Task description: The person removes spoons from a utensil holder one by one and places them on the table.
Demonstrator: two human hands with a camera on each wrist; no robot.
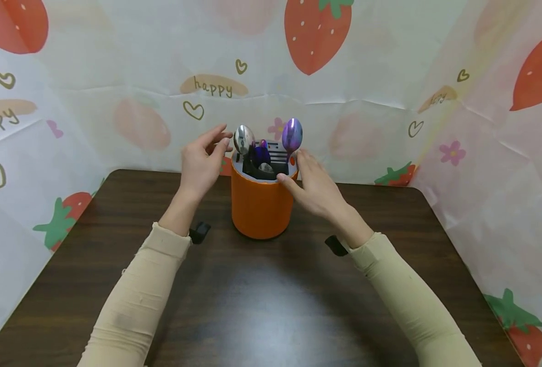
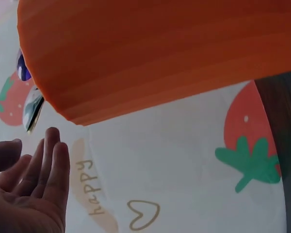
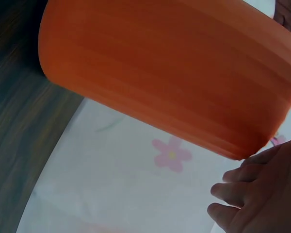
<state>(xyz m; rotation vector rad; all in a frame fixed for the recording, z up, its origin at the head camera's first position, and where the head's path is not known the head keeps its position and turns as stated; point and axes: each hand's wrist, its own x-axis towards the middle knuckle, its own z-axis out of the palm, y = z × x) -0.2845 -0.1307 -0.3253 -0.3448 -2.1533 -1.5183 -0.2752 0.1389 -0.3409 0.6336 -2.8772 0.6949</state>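
Surrounding a dark wood-grain table on the far, left and right sides with a white printed backdrop. Carrying red strawberries, pink flowers, outlined hearts and the word "happy" on tan patches. Creasing horizontally along the far side, tinting yellow toward the far right corner. Throwing a pale glare onto the table's near middle.

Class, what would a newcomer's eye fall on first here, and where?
A bright orange container stands on the dark table, between the left hand and right hand. A silver spoon and a purple spoon rise from its top. Behind, big red strawberries mark the pale backdrop.
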